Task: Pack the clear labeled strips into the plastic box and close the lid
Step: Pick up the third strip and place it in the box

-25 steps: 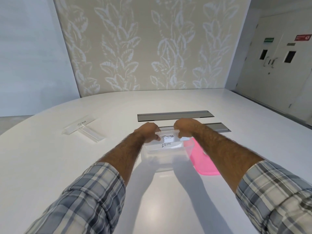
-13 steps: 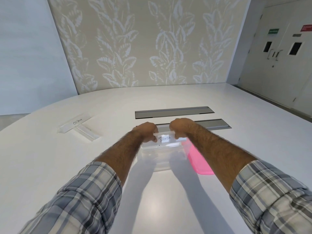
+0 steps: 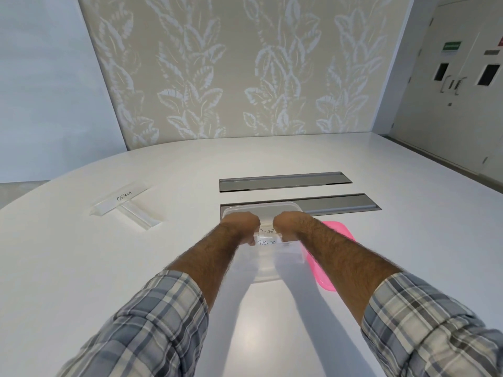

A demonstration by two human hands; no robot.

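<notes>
Your left hand [image 3: 241, 227] and right hand [image 3: 290, 225] are positioned over the open plastic box [image 3: 272, 204], with the fingers curled down and pinching opposite ends of the clear strip marked PANDA [image 3: 268, 242]. This strip lies level inside the box outline, and a second labeled strip [image 3: 265, 231] lies just beyond it. The pink lid [image 3: 339, 234] lies flat on the table [image 3: 81, 268] just right of the box, and the OSTRICH strip [image 3: 119, 200] and an unmarked strip [image 3: 140, 216] lie touching, well apart to the left.
</notes>
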